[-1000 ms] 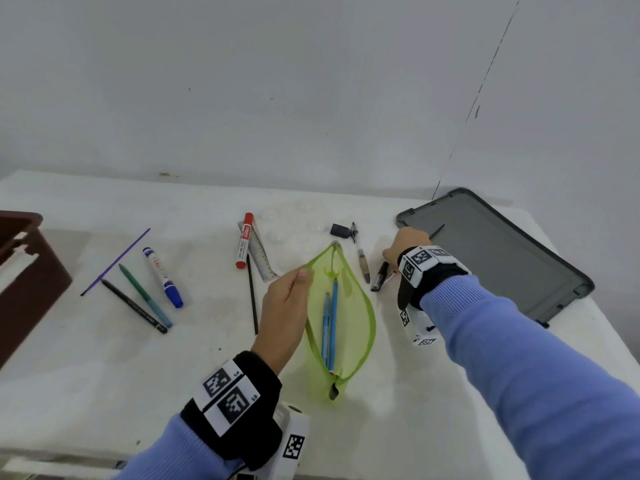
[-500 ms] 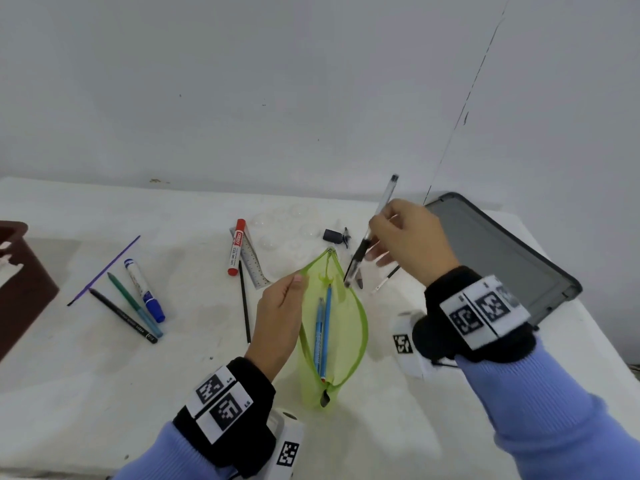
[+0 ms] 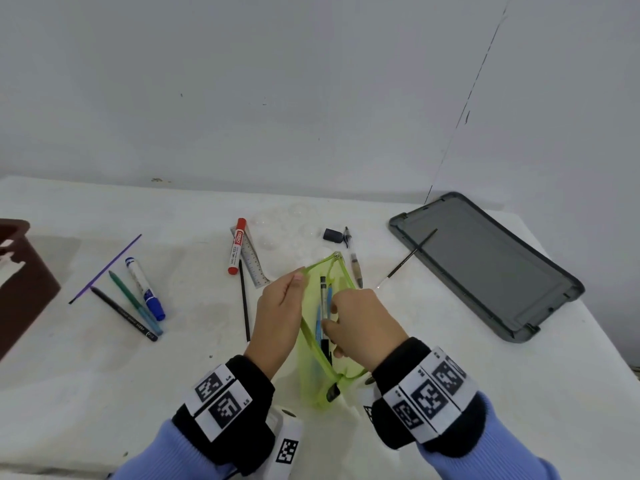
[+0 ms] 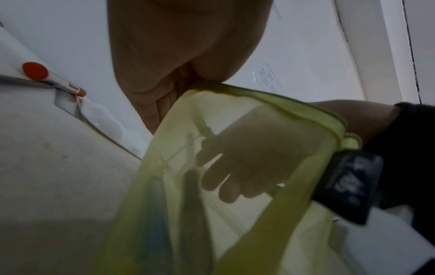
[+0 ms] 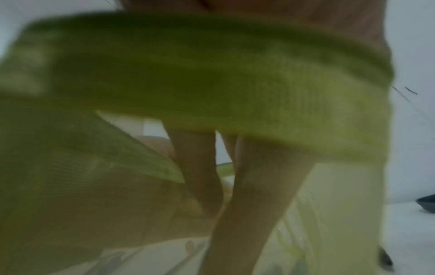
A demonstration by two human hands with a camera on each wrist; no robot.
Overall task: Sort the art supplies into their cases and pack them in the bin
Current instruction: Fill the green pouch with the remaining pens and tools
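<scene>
A green mesh pouch point(image 3: 313, 379) lies open at the table's middle with blue pens point(image 3: 318, 323) inside. My left hand point(image 3: 294, 282) pinches the left edge of its opening and holds it apart. My right hand point(image 3: 332, 317) reaches into the opening and grips a clear pen with a black grip point(image 3: 323, 292), which lies along the pouch. In the left wrist view the right hand's fingers point(image 4: 247, 167) show through the pouch's mesh point(image 4: 235, 232). The right wrist view is blurred: the pouch rim point(image 5: 212, 74) and fingers point(image 5: 247, 186).
A red marker point(image 3: 236, 249), ruler point(image 3: 252, 265) and black pencil point(image 3: 244, 306) lie left of the pouch. Further left are a blue marker point(image 3: 145, 289), green pen point(image 3: 133, 303), dark pencil point(image 3: 121, 313) and purple stick point(image 3: 107, 266). Brown bin point(image 3: 20, 282) at far left, grey lid point(image 3: 485, 265) with thin brush point(image 3: 408, 258) at right.
My right hand picked the clear pen up from the table by the lid, swung it over and lowered it into the pouch. The left hand kept holding the opening.
</scene>
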